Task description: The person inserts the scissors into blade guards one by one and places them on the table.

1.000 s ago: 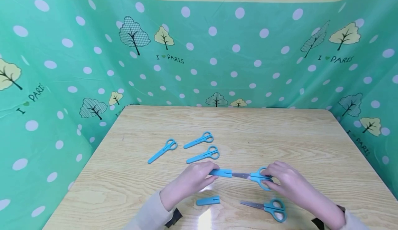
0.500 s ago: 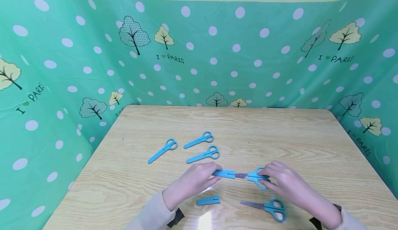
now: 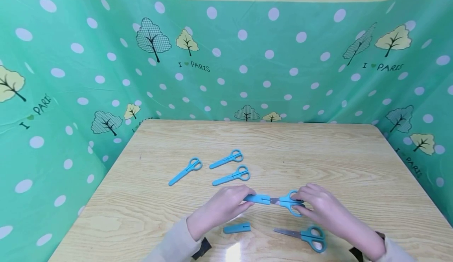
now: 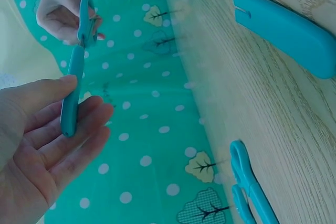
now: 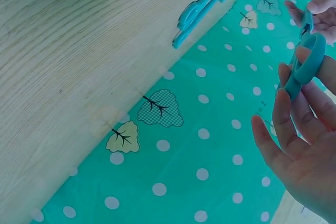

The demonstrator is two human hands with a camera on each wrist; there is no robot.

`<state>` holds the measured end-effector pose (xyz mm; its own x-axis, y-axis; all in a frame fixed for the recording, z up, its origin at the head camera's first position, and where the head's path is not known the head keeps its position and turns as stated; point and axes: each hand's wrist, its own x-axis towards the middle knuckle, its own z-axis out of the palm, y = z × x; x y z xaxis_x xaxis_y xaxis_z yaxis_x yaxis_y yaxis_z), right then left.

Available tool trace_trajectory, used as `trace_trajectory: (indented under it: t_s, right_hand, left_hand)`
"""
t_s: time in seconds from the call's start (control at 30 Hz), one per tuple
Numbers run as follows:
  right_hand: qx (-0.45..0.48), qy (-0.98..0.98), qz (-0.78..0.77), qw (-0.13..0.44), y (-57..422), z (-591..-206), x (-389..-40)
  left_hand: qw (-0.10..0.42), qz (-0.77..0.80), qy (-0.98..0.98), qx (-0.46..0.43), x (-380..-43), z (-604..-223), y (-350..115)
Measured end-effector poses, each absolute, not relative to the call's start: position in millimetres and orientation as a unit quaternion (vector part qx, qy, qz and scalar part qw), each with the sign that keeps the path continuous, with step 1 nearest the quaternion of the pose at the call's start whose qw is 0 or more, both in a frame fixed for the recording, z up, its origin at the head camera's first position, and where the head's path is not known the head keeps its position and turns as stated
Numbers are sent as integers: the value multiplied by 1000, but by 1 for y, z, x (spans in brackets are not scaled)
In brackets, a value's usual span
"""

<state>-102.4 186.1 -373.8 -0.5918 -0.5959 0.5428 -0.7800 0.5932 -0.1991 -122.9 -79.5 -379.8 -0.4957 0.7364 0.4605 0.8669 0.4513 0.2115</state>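
Observation:
My left hand [image 3: 228, 203] pinches a blue scissors cover [image 3: 260, 199] between thumb and fingers, as the left wrist view shows too. By its handle loops, my right hand [image 3: 320, 205] grips a pair of blue scissors [image 3: 288, 202]. The blades sit mostly inside the cover, with a short stretch of metal showing between cover and handles. Both are held above the table. Below them lie a loose blue cover [image 3: 236, 228] and an uncovered pair of scissors [image 3: 313, 238], its blades pointing left.
Three covered pairs of scissors lie farther back on the wooden table [image 3: 318, 148]: one at the left [image 3: 185, 171], one at the rear [image 3: 226, 159], one nearer the hands [image 3: 231, 176]. A green dotted curtain [image 3: 219, 85] hangs behind and along the sides.
The hands have drawn closer together, the cover moving right and the scissors left. More of the blades has slid into the cover. The things on the table have stayed put.

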Motion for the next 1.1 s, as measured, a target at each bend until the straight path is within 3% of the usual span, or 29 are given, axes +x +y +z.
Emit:
trace_trajectory:
  t_s: [0.6, 1.1]
  right_hand:
    - [419, -839, 240, 250, 182, -375, -103]
    - [427, -835, 229, 263, 178, -375, -103]
  left_hand:
    - [232, -164, -799, -530, -114, -379, -78]
    - [248, -163, -794, -530, -111, -378, -74]
